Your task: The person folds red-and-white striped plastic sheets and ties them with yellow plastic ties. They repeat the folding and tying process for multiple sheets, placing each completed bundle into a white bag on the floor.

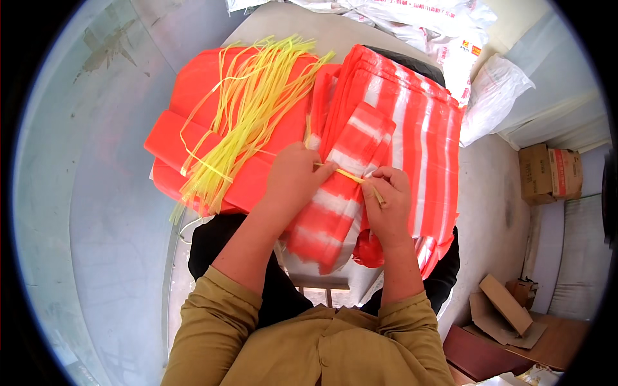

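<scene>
A folded bundle of red-and-white striped plastic bags [328, 222] lies slantwise before me, with a yellow strip [349, 175] running across its middle. My left hand [297, 172] pinches the strip at the bundle's left side. On the other side, my right hand [389, 199] grips the strip, and a short end sticks out past its fingers. Beneath and to the right lies a large stack of the same striped bags [418, 141]. Left of it, a loose bunch of yellow strips [251, 116] rests on plain red plastic sheets [193, 83].
White printed sacks [444, 38] are heaped beyond the table [270, 26]. At the right stand cardboard boxes [550, 174], with an opened carton [505, 309] lower down. A pale wall panel [116, 193] rises close on the left.
</scene>
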A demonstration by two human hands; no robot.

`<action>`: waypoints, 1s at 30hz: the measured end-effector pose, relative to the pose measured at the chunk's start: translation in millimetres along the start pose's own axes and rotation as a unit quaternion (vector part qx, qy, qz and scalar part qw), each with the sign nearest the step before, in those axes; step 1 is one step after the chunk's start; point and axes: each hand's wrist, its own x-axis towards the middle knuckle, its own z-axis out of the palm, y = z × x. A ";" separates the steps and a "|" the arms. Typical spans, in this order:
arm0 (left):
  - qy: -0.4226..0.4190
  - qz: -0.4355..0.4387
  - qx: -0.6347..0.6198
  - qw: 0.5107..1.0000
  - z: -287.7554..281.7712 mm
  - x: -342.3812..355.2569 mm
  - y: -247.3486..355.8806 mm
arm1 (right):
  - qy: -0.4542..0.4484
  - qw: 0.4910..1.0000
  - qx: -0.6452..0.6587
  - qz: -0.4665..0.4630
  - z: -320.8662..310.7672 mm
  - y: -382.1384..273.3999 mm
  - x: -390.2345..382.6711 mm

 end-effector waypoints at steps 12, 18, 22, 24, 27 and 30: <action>0.027 0.054 0.035 0.998 13.7 -6.2 4.7 | -0.072 0.848 0.387 0.354 8.7 -29.2 24.2; 0.094 0.084 -0.007 0.992 6.4 -4.6 -11.7 | -0.148 0.879 0.333 0.308 21.5 -4.1 16.9; 0.155 0.167 0.000 0.974 -11.7 -2.1 -9.4 | -0.131 0.935 0.214 0.250 31.7 -8.9 14.5; 0.109 0.184 -0.064 0.975 -13.5 -3.3 -7.7 | -0.136 0.945 0.181 0.238 33.0 -17.2 15.6; -0.002 0.199 -0.210 0.957 -8.5 -4.5 0.1 | -0.126 0.958 0.146 0.212 31.1 -22.8 16.6; -0.104 0.094 -0.394 0.908 -10.9 -8.8 7.5 | -0.123 0.974 0.116 0.151 30.6 -16.5 14.9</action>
